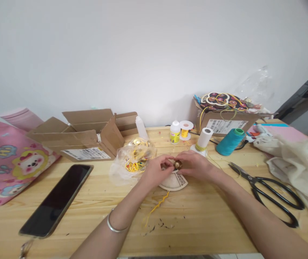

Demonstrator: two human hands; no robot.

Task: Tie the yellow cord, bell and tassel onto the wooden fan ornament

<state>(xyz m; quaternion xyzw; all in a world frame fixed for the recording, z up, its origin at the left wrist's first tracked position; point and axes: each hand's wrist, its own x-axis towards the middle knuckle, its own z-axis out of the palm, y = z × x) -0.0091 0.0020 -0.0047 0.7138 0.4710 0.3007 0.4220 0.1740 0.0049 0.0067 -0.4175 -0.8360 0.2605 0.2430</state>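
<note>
My left hand (158, 171) and my right hand (195, 165) meet at the middle of the table, fingers closed in pinches. Between them is a small, shiny, gold-brown round piece (177, 164), like a bell or bead. Both hands' fingertips touch it. Just below lies a pale fan-shaped piece (171, 182) with a cut-out lattice at its right end; my fingers partly cover its top. From its lower edge a knotted yellow cord (158, 205) runs toward me. Left of my left hand, a clear plastic bag (118, 174) holds yellow cords and small trinkets.
Black-handled scissors (267, 187) lie right of my right arm. Behind stand a glue bottle (175, 133), a yellow thread spool (185, 126), a white roll (205, 138) and a teal thread cone (229, 142). Left are a phone (57, 201) and a cardboard box (84, 140); another carton (224, 124) stands back right.
</note>
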